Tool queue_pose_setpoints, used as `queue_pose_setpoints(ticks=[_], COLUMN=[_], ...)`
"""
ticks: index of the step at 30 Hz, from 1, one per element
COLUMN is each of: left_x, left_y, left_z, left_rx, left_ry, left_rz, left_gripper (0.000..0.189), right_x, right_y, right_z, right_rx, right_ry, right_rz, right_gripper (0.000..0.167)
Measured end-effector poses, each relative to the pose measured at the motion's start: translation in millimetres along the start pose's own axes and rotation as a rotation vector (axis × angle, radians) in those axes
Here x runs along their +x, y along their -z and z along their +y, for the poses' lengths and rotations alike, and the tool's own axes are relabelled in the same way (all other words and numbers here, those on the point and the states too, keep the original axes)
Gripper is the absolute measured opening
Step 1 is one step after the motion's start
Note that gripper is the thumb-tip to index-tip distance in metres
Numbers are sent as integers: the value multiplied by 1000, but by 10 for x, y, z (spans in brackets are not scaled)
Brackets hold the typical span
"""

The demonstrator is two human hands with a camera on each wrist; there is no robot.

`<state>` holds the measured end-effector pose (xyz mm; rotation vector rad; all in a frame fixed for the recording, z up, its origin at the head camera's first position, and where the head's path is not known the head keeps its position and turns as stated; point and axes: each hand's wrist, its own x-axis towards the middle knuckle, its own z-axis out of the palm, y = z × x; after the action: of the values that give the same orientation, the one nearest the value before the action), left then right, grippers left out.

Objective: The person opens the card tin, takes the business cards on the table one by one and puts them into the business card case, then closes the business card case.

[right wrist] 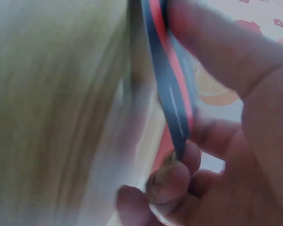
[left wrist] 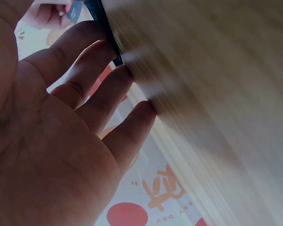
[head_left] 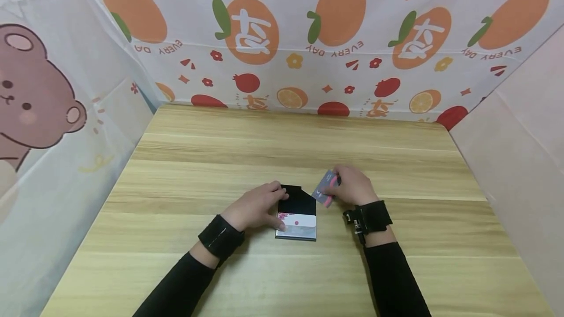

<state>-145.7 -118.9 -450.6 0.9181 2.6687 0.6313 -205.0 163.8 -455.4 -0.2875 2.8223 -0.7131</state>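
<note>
A slim card case [head_left: 296,209] lies on the table with its black flap folded back. A white and pale card with pink flowers [head_left: 301,219] shows in its lower half. My left hand [head_left: 257,205] rests at the case's left side, thumb on the card and fingertips on the black part. In the left wrist view, the fingers [left wrist: 106,101] are slightly bent and reach the tabletop and the dark case edge. Just right of the case, my right hand [head_left: 354,186] pinches a grey card with a pink stripe [head_left: 323,187], held tilted. The right wrist view shows this card nearly edge-on.
The light wooden table [head_left: 198,150] ends at a fruit-print cloth [head_left: 291,23] at the back. Pale cloth walls stand at both sides, the left one bearing a printed bear [head_left: 35,92]. A black strap [head_left: 221,237] circles each wrist.
</note>
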Motion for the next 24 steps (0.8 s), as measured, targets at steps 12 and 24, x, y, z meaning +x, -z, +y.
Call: queue_pose_setpoints(ticks=[12, 24], left_x=[-6, 12], left_y=[1, 16], left_z=[4, -3], left_rx=[-2, -8], left_ry=[2, 17], left_rz=[1, -19], left_gripper=[82, 76], right_x=[-20, -52], right_y=[124, 39], right_z=[-190, -318], right_rx=[90, 440], right_ry=[102, 288], right_rz=[211, -133], right_gripper=[51, 22])
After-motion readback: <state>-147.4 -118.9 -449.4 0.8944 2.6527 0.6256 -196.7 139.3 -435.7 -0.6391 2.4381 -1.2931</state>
